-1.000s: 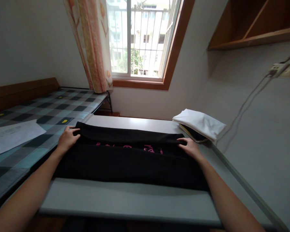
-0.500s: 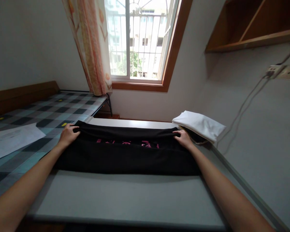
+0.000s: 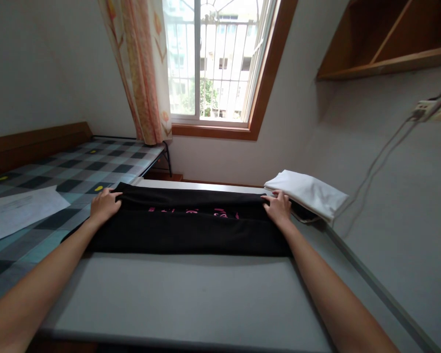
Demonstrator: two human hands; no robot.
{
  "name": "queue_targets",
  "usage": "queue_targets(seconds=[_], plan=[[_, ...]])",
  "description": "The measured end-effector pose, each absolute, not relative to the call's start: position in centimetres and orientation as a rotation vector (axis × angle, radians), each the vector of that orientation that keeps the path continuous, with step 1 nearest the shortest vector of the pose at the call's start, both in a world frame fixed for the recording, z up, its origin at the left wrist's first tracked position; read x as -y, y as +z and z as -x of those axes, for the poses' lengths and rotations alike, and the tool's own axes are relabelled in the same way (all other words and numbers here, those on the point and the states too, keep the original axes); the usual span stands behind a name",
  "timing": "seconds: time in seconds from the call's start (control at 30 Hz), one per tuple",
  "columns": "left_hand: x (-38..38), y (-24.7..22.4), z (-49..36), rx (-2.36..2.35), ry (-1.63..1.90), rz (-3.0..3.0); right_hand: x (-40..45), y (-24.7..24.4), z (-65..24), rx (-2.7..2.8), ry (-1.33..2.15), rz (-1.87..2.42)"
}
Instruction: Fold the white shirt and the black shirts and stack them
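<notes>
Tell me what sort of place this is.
Probably a bedroom or dormitory: there's a bed with a blue-grey checked cover, a tulip-patterned orange-and-cream curtain and a brown wooden wall shelf.

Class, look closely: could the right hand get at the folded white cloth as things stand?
Probably yes. The right hand is close beside the folded white cloth, with nothing visible blocking the way, though it would likely have to release the black garment first.

Both hands [image 3: 191, 205] on black cloth [image 3: 191, 235]
</notes>
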State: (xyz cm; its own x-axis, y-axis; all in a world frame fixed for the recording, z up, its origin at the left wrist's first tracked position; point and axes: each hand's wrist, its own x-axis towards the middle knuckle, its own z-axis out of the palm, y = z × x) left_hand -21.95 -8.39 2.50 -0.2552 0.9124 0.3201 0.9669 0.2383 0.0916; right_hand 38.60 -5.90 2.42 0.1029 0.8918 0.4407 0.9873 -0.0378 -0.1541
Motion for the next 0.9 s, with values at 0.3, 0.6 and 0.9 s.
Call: queue_targets(seconds=[0.3,0.6,0.9], plan=[[11.3,2.6,19.3,2.089,-0.457,1.742,8.5,2.0,-37.6,1.923,-0.405,2.021],[11.9,3.0,19.0,2.053,-0.330,1.760,7.7,1.8,-39.4,1.876,-0.179,1.893],[11.8,3.2,19.3,2.267,-0.534,1.714,7.4,2.2,-42.3,1.735,0.777,1.436]])
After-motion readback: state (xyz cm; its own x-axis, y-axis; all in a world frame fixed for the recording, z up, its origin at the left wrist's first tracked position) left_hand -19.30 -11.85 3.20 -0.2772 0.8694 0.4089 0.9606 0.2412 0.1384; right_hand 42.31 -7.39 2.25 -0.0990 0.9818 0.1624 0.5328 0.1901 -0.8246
